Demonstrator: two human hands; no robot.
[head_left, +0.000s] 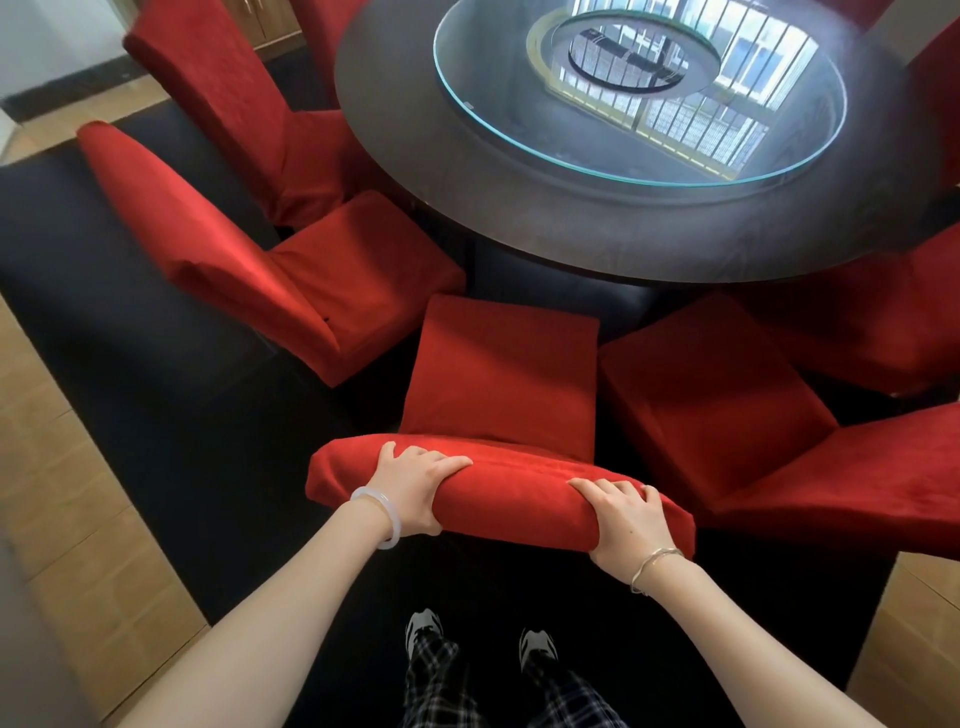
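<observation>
A chair in a red velvet cover (501, 379) stands right in front of me, its seat pointing toward a round dark table (597, 228). I look down on the top of its backrest. My left hand (413, 491) grips the left part of the backrest top, fingers curled over the far side. My right hand (626, 519) grips the right part the same way. A white bangle sits on my left wrist and a thin metal one on my right.
More red-covered chairs ring the table: two on the left (270, 270), others on the right (727, 410). A glass turntable (639, 88) lies on the table. The chairs stand on a black carpet (156, 395) over a wooden floor. My feet are just behind the chair.
</observation>
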